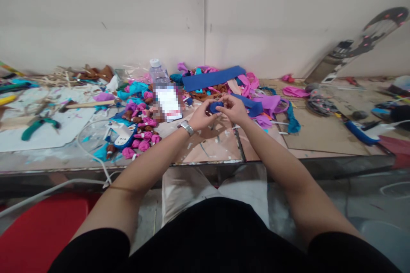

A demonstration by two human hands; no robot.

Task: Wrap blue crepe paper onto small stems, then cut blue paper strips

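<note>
Between left hand [201, 117] and right hand [235, 109], half-hidden blue piece [215, 107], shape unclear.

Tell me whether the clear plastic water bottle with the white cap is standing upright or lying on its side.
Upright. The clear plastic water bottle stands on the cluttered worktable with its white cap on top, pointing up.

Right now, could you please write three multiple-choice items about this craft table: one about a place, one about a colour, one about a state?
1. Where does the water bottle stand?
A. left of the hands
B. right of the hands
C. on the floor

2. What colour is the small piece between the fingers?
A. yellow
B. dark blue
C. white

3. How is this piece held?
A. left hand alone
B. lying untouched
C. both hands, the right hand too

Answers: 1 A, the bottle is at the left; 2 B, it shows dark blue; 3 C, both hands' fingers close on it.
</note>
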